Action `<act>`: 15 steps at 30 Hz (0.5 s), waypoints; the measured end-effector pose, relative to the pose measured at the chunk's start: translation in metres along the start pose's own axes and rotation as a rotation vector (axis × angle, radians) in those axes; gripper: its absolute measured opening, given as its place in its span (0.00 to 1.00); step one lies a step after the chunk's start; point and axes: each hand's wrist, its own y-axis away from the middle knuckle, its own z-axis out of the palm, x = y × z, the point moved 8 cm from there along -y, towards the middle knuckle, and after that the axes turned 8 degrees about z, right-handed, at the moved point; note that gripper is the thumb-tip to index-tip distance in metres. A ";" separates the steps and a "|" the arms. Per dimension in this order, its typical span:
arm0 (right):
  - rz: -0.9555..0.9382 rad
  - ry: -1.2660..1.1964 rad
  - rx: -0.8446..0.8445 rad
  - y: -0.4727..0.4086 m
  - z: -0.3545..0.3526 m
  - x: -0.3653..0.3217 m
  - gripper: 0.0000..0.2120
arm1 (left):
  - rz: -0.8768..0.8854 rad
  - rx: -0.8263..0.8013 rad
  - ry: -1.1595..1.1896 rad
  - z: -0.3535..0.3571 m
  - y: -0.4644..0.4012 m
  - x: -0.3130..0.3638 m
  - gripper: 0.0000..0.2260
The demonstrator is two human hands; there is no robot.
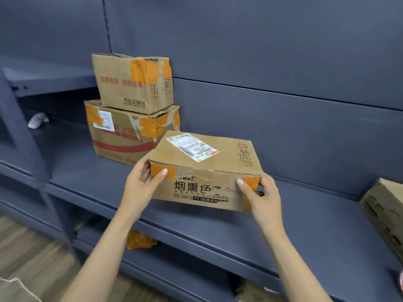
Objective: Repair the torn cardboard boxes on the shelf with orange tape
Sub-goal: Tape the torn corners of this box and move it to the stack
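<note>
Both hands, left (pixel 141 182) and right (pixel 259 192), are gripping the flat brown cardboard box (pixel 205 171) by its orange-taped front corners, near the front edge of the dark blue shelf (pixel 305 225). Two stacked taped boxes (pixel 133 110) are sitting behind, apparently finished. An untaped box (pixel 388 212) at the right edge is probably awaiting repair.

Soft, even indoor light, rather dim, with no glare. The flat brown cardboard box (pixel 205 171) casts a faint shadow on the dark blue-grey metal shelf (pixel 196 232). Centre sharp; edges bend and smear, the left upright post (pixel 19 131) blurred.
</note>
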 end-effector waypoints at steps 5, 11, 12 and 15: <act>0.035 -0.100 -0.057 0.010 0.063 -0.008 0.19 | 0.001 0.038 -0.037 -0.065 -0.003 -0.002 0.27; 0.034 -0.146 -0.090 0.017 0.122 -0.010 0.23 | -0.027 0.042 -0.077 -0.123 -0.010 -0.019 0.27; 0.039 -0.154 -0.095 0.017 0.130 -0.009 0.24 | -0.030 0.043 -0.088 -0.131 -0.012 -0.022 0.27; 0.056 -0.157 -0.109 0.018 0.155 -0.004 0.24 | -0.056 0.038 -0.106 -0.149 -0.017 -0.034 0.25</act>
